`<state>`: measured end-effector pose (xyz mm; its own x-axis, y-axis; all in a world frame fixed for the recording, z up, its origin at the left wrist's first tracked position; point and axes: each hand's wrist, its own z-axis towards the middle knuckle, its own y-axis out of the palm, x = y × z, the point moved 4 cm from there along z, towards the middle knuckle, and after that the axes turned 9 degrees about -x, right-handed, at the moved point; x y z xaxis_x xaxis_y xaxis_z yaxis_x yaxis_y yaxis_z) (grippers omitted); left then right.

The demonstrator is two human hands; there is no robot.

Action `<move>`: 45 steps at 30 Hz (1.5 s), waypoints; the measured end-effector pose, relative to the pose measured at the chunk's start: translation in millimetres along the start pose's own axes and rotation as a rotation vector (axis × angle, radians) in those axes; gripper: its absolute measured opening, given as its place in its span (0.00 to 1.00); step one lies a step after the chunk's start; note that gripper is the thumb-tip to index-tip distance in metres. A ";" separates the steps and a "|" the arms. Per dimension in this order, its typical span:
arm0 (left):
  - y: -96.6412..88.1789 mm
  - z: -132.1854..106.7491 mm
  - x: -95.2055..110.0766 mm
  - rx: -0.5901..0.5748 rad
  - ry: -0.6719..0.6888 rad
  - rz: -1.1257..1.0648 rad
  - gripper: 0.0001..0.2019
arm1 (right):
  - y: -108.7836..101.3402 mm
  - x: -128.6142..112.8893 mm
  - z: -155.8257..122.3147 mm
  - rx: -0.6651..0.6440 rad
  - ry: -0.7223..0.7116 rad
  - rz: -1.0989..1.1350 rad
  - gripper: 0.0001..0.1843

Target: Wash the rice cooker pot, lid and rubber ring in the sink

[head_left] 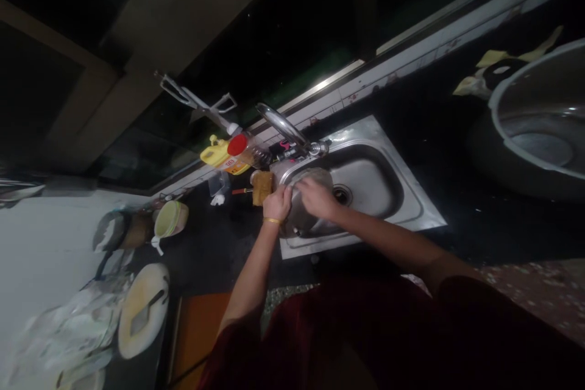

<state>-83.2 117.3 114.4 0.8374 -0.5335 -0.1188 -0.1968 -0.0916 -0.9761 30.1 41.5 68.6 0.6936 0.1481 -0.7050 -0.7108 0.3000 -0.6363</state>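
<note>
Centrally, the left hand (277, 202) appears to pinch the left edge of one blurred grey vessel (302, 214); the right hand (315, 196) lies over it, fingers bent, their grip impossible to tell. The vessel lies between and beneath both sets of fingers, neither hand clearly nearer, its long axis indistinct. Outward from the fingers: one sink (427, 218) extending right, one faucet (284, 127) beyond, one tan sponge-like block (262, 187) just left, one yellow jug (223, 158) farther left.
</note>
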 end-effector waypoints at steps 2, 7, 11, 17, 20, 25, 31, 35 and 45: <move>-0.1 -1.7 1.2 -0.003 0.013 -0.005 0.18 | 2.5 -10.1 -4.1 -0.061 -0.080 -0.052 0.20; 1.6 -1.7 -0.6 -0.013 0.016 0.009 0.19 | 2.7 52.1 -7.5 0.038 0.069 -0.049 0.23; 2.4 -0.6 -2.1 -0.012 0.008 0.012 0.20 | 10.9 84.5 -9.4 0.063 0.312 -0.046 0.21; 2.4 -2.8 -0.1 0.009 0.032 0.005 0.19 | 13.1 6.3 3.9 0.024 -0.117 -0.012 0.16; 3.6 -3.4 0.0 0.005 0.034 0.003 0.19 | 1.6 19.7 15.1 0.063 -0.028 0.158 0.10; 2.3 -0.5 -3.2 -0.010 0.021 -0.154 0.21 | -16.2 93.1 26.2 0.022 0.565 0.322 0.10; -1.2 2.5 -8.6 -0.010 0.029 -0.463 0.26 | -14.6 14.1 23.3 -0.079 0.368 0.123 0.07; 3.3 -0.9 -10.5 -0.005 0.050 -0.475 0.25 | 6.6 -49.4 14.7 -0.168 0.041 -0.009 0.12; 8.7 3.3 -14.0 -0.033 0.008 -0.440 0.25 | 2.2 12.0 23.6 0.087 0.267 0.019 0.07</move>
<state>-94.9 126.7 107.0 0.8409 -0.4443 0.3090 0.1617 -0.3385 -0.9270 39.6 66.2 66.1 0.6162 -0.0959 -0.7817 -0.7027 0.3813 -0.6007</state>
